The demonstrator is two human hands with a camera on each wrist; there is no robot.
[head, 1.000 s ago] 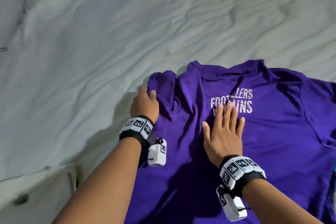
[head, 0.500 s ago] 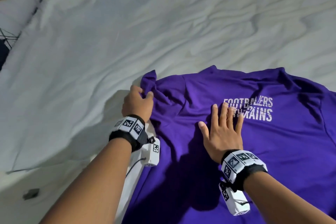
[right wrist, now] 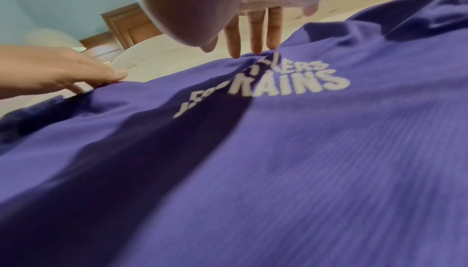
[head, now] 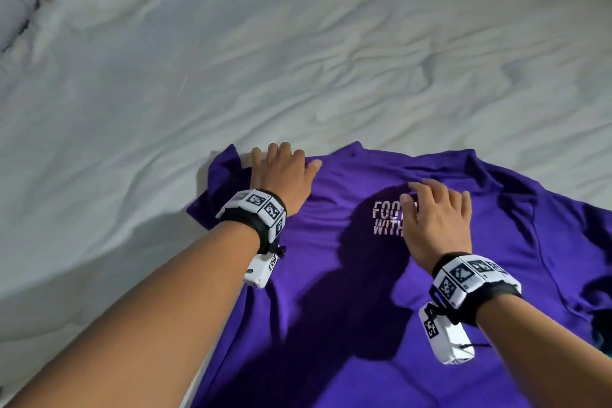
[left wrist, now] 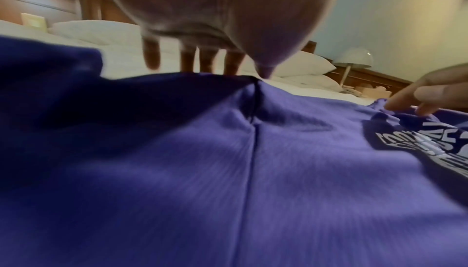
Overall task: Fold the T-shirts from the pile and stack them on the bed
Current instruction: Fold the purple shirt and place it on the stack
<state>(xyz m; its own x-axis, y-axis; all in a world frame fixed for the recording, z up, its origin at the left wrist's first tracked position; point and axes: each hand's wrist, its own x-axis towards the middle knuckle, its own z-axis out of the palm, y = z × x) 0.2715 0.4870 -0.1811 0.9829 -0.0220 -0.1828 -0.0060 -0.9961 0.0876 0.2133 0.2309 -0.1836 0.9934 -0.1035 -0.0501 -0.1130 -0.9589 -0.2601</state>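
Note:
A purple T-shirt (head: 364, 291) with white lettering (head: 387, 219) lies spread on the white bed sheet (head: 298, 60), collar pointing away from me. My left hand (head: 281, 159) rests flat on the shirt's left shoulder, fingers straight and spread, beside the sleeve (head: 218, 182). In the left wrist view the left hand (left wrist: 197, 65) touches the fabric (left wrist: 303, 171) with its fingertips. My right hand (head: 427, 195) covers part of the lettering, fingertips pressing just below the collar. The right wrist view shows the right hand (right wrist: 253, 41) with straight fingers on the shirt (right wrist: 329, 151) above the lettering (right wrist: 291, 83).
Wrinkled sheet stretches away beyond the shirt and to its left. Pillows (left wrist: 101, 33) lie at the head of the bed by a wooden headboard, with a white lamp (left wrist: 357, 59) beside it. The bed's near edge runs along the lower left (head: 49, 325).
My left hand has let go of the bunched shoulder fabric and now lies flat on it; the sleeve is spread out to the left. My right hand has slid up toward the collar.

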